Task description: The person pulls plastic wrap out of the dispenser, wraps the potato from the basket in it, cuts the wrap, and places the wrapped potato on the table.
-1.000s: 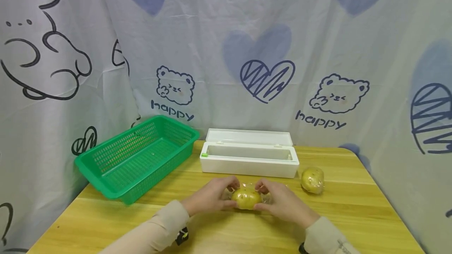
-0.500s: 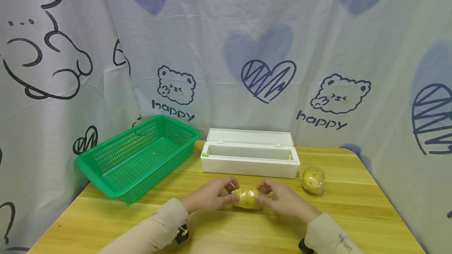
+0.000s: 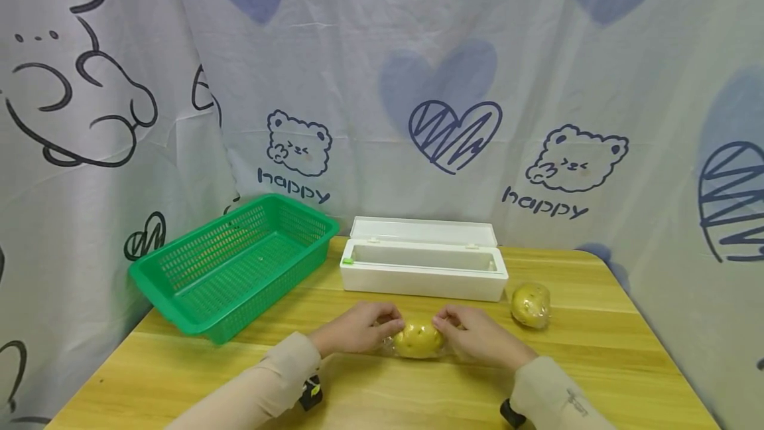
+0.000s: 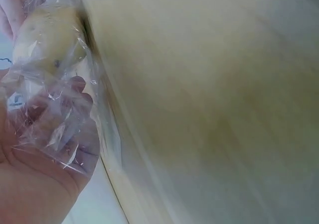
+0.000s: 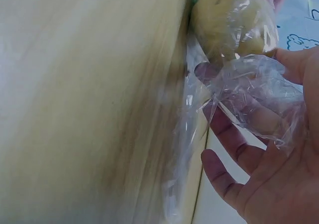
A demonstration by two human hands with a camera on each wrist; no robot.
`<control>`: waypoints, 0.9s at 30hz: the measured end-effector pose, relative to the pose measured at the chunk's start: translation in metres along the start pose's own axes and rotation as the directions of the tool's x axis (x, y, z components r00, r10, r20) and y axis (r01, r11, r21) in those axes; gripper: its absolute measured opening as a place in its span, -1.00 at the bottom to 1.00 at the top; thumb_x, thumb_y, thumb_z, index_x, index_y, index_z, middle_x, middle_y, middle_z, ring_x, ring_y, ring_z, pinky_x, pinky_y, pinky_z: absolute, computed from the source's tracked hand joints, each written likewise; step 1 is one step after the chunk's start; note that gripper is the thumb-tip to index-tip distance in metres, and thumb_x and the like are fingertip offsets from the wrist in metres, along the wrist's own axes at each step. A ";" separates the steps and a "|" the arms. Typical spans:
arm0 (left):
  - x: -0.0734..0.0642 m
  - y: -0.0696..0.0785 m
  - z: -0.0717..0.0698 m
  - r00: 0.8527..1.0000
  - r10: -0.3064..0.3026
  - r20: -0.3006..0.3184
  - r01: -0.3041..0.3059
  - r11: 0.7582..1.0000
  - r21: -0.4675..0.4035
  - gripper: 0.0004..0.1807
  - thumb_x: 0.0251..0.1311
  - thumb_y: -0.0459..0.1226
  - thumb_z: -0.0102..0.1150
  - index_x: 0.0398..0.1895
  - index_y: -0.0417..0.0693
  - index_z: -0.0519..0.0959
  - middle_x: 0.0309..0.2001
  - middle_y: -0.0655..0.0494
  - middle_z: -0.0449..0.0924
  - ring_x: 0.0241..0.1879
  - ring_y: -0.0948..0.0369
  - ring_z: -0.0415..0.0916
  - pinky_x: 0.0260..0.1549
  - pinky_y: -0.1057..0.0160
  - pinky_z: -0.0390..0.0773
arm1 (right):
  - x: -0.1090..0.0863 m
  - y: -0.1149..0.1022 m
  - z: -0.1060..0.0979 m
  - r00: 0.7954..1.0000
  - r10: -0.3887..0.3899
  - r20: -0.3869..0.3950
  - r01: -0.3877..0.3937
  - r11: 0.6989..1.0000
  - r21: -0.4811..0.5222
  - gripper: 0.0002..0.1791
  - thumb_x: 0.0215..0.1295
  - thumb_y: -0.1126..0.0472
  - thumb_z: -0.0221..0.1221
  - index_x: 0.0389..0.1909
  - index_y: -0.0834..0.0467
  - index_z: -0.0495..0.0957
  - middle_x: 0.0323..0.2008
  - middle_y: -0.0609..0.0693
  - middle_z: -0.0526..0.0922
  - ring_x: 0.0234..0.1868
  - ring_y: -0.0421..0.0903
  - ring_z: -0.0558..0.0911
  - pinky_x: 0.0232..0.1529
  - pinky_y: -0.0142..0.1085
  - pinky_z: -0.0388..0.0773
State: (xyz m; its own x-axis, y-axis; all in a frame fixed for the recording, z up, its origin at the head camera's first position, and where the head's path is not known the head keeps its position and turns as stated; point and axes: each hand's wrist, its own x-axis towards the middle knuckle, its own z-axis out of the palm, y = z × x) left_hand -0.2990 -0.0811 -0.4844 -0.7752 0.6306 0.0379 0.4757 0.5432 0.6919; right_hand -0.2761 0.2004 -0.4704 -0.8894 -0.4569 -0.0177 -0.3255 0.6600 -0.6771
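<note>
A yellow potato point(image 3: 418, 340) in clear cling film lies on the table between my hands. My left hand point(image 3: 362, 326) holds its left end, with thumb and fingertips curled at the film. At the right end my right hand point(image 3: 477, 335) holds it the same way. Loose crinkled film point(image 4: 52, 119) bunches over the left palm in the left wrist view. In the right wrist view more loose film point(image 5: 254, 97) gathers between thumb and fingers, and the thumb touches the wrapped potato point(image 5: 232, 25). A second wrapped potato point(image 3: 530, 305) rests to the right of my right hand.
Behind the hands stands a long white box point(image 3: 424, 282), its lid raised at the back. A green perforated basket point(image 3: 233, 316) sits at the left of the wooden table point(image 3: 382, 397). A printed curtain point(image 3: 370, 38) hangs behind the table.
The potato between the hands has turned over in place, and the fingertips have shifted to its upper ends. The second potato, box and basket have stayed put.
</note>
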 end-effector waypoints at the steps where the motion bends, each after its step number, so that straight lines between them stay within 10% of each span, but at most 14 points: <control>1: 0.001 0.000 0.000 1.000 0.003 -0.001 -0.003 1.000 0.005 -0.71 0.64 -0.03 0.08 -0.02 0.01 0.69 -0.20 0.25 0.74 -0.26 0.42 0.58 -0.20 0.37 0.64 | 0.001 0.000 0.000 1.000 0.004 0.001 -0.004 1.000 -0.003 -0.65 0.69 -0.11 0.05 -0.01 0.04 0.66 -0.17 -0.08 0.75 -0.10 -0.13 0.67 0.00 -0.11 0.64; 15: 0.017 -0.002 0.000 0.997 -0.052 -0.055 0.055 0.997 0.056 -0.59 0.71 -0.02 -0.07 -0.10 0.01 0.75 -0.39 0.28 0.64 -0.42 0.37 0.49 -0.33 0.32 0.57 | 0.029 0.042 0.004 0.990 -0.141 -0.009 0.140 0.989 -0.044 -0.41 0.72 -0.29 -0.16 -0.36 0.00 0.56 -0.52 -0.14 0.47 -0.45 -0.18 0.45 -0.39 -0.23 0.39; 21: 0.024 -0.003 0.001 0.993 -0.039 -0.115 0.047 0.996 0.073 -0.62 0.69 -0.10 -0.02 -0.06 -0.08 0.76 -0.30 0.17 0.72 -0.33 0.33 0.53 -0.25 0.28 0.60 | 0.029 0.024 -0.004 0.997 -0.077 0.022 0.077 0.997 -0.016 -0.43 0.74 -0.14 -0.06 -0.53 0.04 0.49 -0.66 -0.18 0.27 -0.61 -0.22 0.27 -0.50 -0.31 0.29; 27: 0.025 0.001 0.000 0.991 -0.027 -0.133 0.037 0.997 0.073 -0.68 0.68 -0.15 0.01 -0.07 -0.09 0.73 -0.27 0.15 0.71 -0.28 0.30 0.52 -0.22 0.27 0.60 | 0.032 0.015 -0.007 0.999 -0.045 -0.013 0.044 0.994 -0.098 -0.55 0.72 0.01 0.02 -0.27 0.18 0.73 -0.54 -0.09 0.54 -0.48 -0.19 0.43 -0.35 -0.27 0.43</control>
State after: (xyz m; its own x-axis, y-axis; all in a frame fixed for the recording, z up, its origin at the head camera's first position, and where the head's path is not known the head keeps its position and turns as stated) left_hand -0.3179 -0.0656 -0.4828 -0.8363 0.5361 0.1150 0.4758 0.6053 0.6381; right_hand -0.3115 0.2000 -0.4755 -0.8778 -0.4786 0.0221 -0.3939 0.6947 -0.6018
